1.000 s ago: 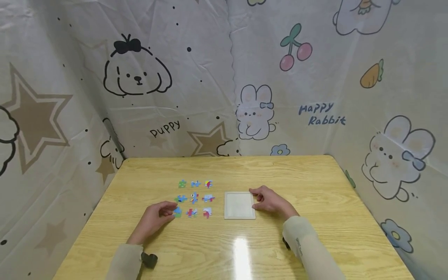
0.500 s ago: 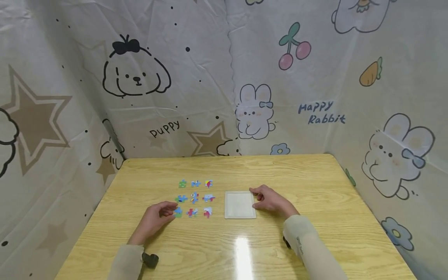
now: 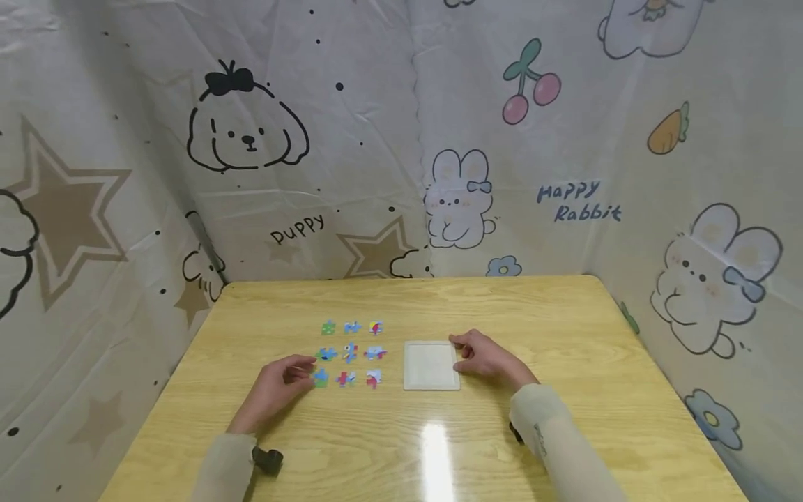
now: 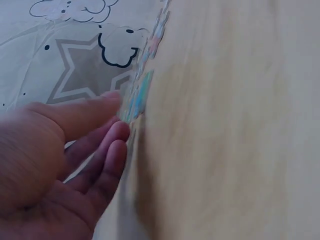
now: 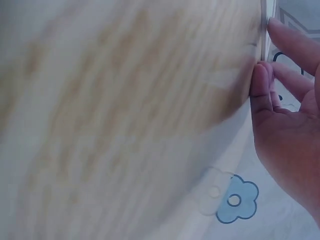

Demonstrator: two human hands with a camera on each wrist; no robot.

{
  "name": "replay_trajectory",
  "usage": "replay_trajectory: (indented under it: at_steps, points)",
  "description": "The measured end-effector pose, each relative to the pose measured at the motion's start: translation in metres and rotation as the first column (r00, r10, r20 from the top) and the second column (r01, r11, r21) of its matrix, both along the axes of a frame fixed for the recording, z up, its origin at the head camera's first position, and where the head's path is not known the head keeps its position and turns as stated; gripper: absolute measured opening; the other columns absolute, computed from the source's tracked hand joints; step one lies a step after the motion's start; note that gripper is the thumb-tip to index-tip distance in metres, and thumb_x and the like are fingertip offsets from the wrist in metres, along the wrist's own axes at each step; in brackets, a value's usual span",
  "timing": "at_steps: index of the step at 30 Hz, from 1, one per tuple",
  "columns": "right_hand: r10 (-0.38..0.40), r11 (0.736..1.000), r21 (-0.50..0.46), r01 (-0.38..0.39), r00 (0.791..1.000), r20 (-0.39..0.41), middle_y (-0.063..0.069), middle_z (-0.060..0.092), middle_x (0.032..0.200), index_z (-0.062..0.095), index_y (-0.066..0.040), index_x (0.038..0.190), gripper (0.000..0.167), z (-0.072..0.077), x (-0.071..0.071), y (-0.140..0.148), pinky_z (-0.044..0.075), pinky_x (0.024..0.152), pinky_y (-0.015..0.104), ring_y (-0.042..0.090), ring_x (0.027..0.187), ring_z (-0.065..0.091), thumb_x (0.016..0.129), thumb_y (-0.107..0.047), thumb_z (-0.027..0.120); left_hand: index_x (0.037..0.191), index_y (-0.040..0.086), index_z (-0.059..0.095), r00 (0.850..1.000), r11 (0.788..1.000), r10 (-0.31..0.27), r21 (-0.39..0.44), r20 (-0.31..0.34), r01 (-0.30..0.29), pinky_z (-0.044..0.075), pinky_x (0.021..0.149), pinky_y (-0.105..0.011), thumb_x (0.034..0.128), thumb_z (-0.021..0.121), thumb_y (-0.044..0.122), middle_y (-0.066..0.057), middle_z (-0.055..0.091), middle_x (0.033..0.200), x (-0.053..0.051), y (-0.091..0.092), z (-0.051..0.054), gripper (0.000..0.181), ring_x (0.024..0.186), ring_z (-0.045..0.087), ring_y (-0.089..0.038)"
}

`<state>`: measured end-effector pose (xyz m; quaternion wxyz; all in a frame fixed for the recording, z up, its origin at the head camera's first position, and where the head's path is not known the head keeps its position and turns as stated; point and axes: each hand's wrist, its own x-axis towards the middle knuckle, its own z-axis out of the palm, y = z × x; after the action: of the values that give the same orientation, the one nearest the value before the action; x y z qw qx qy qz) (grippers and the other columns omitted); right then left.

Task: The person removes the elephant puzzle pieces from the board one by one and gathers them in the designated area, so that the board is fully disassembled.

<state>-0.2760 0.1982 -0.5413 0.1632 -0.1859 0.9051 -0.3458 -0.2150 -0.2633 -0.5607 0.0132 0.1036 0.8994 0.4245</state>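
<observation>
Several jigsaw puzzle pieces [image 3: 351, 353] lie apart in three rows on the table, in blue, green, red and white. Beside the near left piece [image 3: 321, 378] is my left hand [image 3: 276, 387], its fingers loosely bent and nothing held. In the left wrist view that hand [image 4: 75, 155] has its fingertips close to the blue and green piece [image 4: 142, 95]; contact is hard to tell. A flat, square, pale puzzle tray [image 3: 431, 367] lies right of the pieces. My right hand [image 3: 492, 361] rests at its right edge, with thumb and index finger touching the rim.
The wooden table [image 3: 351, 446] carries a bright light reflection at the front. Cloth curtains [image 3: 364, 139] with cartoon prints stand close behind it and along both sides. A small black wrist camera [image 3: 268, 461] sits at the left cuff.
Both hands, the pieces and the tray keep their places on the table. Only the head view has shifted slightly.
</observation>
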Motion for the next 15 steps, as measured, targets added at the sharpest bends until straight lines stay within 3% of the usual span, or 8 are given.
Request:
replay_trajectory:
  at_steps: [4, 7, 11, 13, 15]
  points:
    - [0.002, 0.998, 0.058, 0.001, 0.998, -0.058, 0.012, 0.058, 0.119, 0.041, -0.003, 0.157, 0.069, 0.008, 0.001, 0.006, 0.051, 0.091, 0.041, 0.021, 0.100, 0.056, 0.097, -0.014, 0.073, 0.144, 0.008, 0.060, 0.994, 0.991, -0.020, -0.133, -0.107, 0.006, 0.055, 0.096, -0.049, 0.1007, 0.070, 0.023, -0.015, 0.067, 0.134, -0.009, -0.013, 0.015, 0.047, 0.113, 0.066, -0.030]
    - [0.000, 0.993, 0.118, 0.021, 0.984, -0.179, 0.017, 0.058, 0.125, 0.041, -0.006, 0.158, 0.069, 0.016, 0.000, 0.017, 0.051, 0.097, 0.051, 0.031, 0.109, 0.060, 0.098, -0.016, 0.073, 0.153, 0.011, 0.050, 0.975, 0.950, -0.040, -0.311, -0.216, -0.030, 0.045, 0.104, -0.065, 0.1021, 0.067, 0.033, -0.018, 0.056, 0.150, -0.018, -0.027, 0.032, 0.058, 0.128, 0.057, -0.042]
    - [-0.001, 0.967, 0.235, 0.095, 0.929, -0.370, 0.021, 0.052, 0.144, 0.040, -0.012, 0.160, 0.073, 0.029, -0.002, 0.040, 0.046, 0.105, 0.062, 0.042, 0.131, 0.052, 0.096, -0.021, 0.075, 0.161, 0.017, 0.039, 0.937, 0.821, -0.093, -0.558, -0.337, -0.119, 0.027, 0.116, -0.069, 0.1002, 0.064, 0.048, -0.014, 0.043, 0.162, -0.031, -0.043, 0.054, 0.072, 0.144, 0.042, -0.044]
    - [0.026, 0.942, 0.307, 0.133, 0.887, -0.462, 0.021, 0.048, 0.152, 0.041, -0.013, 0.159, 0.074, 0.037, -0.003, 0.052, 0.040, 0.111, 0.064, 0.044, 0.138, 0.047, 0.095, -0.025, 0.076, 0.162, 0.020, 0.038, 0.910, 0.750, -0.129, -0.639, -0.395, -0.171, 0.020, 0.121, -0.067, 0.0978, 0.064, 0.054, -0.011, 0.040, 0.165, -0.037, -0.050, 0.063, 0.077, 0.148, 0.039, -0.041]
    - [0.073, 0.907, 0.386, 0.171, 0.836, -0.543, 0.018, 0.044, 0.158, 0.042, -0.014, 0.159, 0.075, 0.045, -0.004, 0.066, 0.033, 0.117, 0.065, 0.043, 0.144, 0.042, 0.095, -0.030, 0.076, 0.161, 0.023, 0.039, 0.876, 0.702, -0.163, -0.678, -0.453, -0.220, 0.011, 0.124, -0.066, 0.0944, 0.066, 0.056, -0.008, 0.040, 0.165, -0.042, -0.057, 0.071, 0.079, 0.150, 0.037, -0.039]
